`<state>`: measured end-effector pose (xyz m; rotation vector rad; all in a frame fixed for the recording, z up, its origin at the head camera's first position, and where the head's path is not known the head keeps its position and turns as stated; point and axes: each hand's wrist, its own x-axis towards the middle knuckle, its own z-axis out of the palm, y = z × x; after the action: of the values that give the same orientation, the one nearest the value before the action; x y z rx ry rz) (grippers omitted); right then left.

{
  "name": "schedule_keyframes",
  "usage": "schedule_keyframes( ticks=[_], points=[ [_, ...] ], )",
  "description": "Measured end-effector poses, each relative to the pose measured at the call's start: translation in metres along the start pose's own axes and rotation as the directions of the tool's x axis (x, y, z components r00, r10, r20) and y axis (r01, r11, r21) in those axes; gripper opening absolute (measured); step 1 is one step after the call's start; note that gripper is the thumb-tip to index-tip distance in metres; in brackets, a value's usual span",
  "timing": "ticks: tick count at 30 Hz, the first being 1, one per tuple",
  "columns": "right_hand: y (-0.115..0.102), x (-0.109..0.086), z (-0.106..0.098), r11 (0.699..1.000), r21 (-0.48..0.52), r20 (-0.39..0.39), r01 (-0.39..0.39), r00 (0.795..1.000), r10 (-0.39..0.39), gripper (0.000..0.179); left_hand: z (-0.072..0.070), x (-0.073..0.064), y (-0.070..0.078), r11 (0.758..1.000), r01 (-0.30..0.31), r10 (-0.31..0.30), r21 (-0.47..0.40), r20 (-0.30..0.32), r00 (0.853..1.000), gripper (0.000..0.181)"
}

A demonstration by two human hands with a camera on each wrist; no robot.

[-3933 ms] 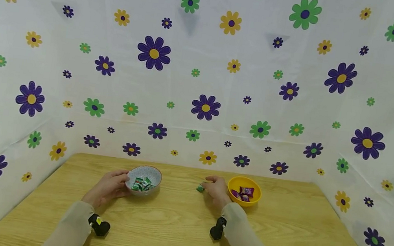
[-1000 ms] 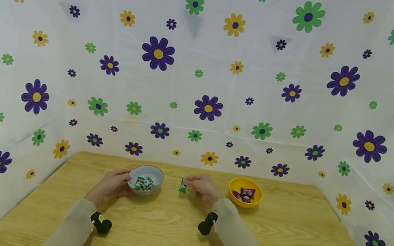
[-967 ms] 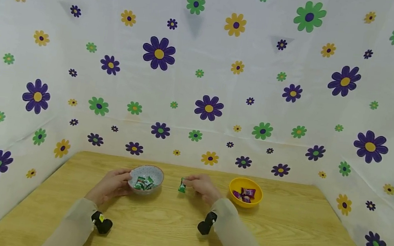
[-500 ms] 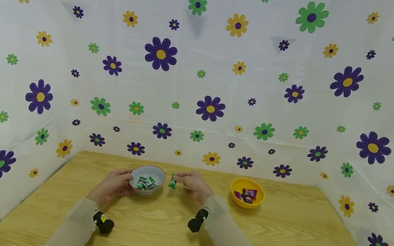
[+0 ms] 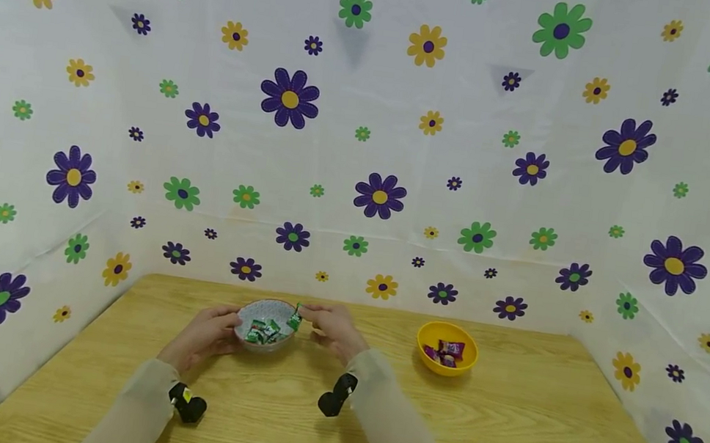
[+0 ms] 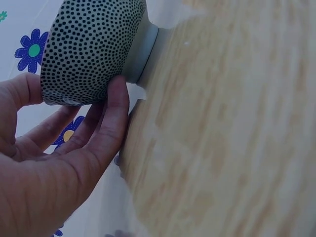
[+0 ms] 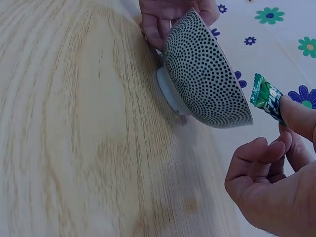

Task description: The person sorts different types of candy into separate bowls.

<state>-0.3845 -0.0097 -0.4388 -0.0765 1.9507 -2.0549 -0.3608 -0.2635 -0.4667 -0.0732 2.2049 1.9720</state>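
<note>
A patterned bowl point(image 5: 263, 308) with several green-wrapped candies point(image 5: 263, 330) stands left of the table's middle. My left hand point(image 5: 203, 336) grips its left side, and the left wrist view shows thumb near the rim and fingers under the dotted outer wall point(image 6: 89, 54). Between thumb and finger, my right hand point(image 5: 335, 330) pinches another green-wrapped candy point(image 5: 295, 318) at the bowl's right rim. In the right wrist view the candy point(image 7: 268, 96) is beside the rim, and the remaining fingers point(image 7: 254, 163) of that hand are curled below it.
A yellow bowl point(image 5: 443, 369) holding several purple-wrapped candies point(image 5: 451, 348) stands to the right on the wooden table point(image 5: 502, 432). Flower-printed white cloth point(image 5: 363, 156) closes off the back and both sides. Each wrist wears a small black camera point(image 5: 336, 396).
My right hand has carried the green-wrapped candy leftward from beside the yellow bowl to the patterned bowl's right rim, raising it off the table. My left hand has kept its hold on that bowl.
</note>
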Motion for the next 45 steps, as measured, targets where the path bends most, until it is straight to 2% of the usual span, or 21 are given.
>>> schedule_keyframes(
  ticks=[5,13,21,27,37,42,45],
  points=[
    [0.002,0.005,0.009,0.999,0.033,-0.012,0.018,1.000,-0.018,0.024,0.000,0.001,0.000,1.000,-0.007,0.007,0.001,0.001,1.000,0.052],
    [0.006,0.005,0.020,0.999,0.026,-0.061,0.037,0.998,-0.035,0.018,0.002,0.000,0.002,1.000,-0.001,0.001,-0.015,0.005,1.000,0.053],
    [0.010,-0.001,0.019,0.999,0.012,-0.040,0.045,0.998,-0.044,0.023,0.003,-0.002,0.001,1.000,-0.011,0.011,-0.003,0.007,1.000,0.053],
    [0.009,-0.003,0.012,0.999,-0.008,-0.031,0.045,0.998,-0.045,0.025,0.006,0.005,0.001,1.000,-0.014,0.014,-0.003,0.017,1.000,0.052],
    [0.010,-0.011,-0.013,0.993,-0.056,-0.058,0.104,0.993,-0.107,0.026,0.017,0.011,0.003,1.000,-0.028,0.027,0.012,0.037,0.999,0.051],
    [0.010,-0.017,-0.018,0.991,-0.082,-0.035,0.104,0.994,-0.108,0.028,0.013,0.008,0.001,0.996,-0.039,0.039,0.076,-0.001,0.999,0.051],
    [0.012,-0.021,-0.018,0.986,-0.121,-0.005,0.114,0.993,-0.115,0.029,0.008,0.003,0.000,0.989,-0.051,0.059,0.138,-0.056,0.997,0.052]
  ],
)
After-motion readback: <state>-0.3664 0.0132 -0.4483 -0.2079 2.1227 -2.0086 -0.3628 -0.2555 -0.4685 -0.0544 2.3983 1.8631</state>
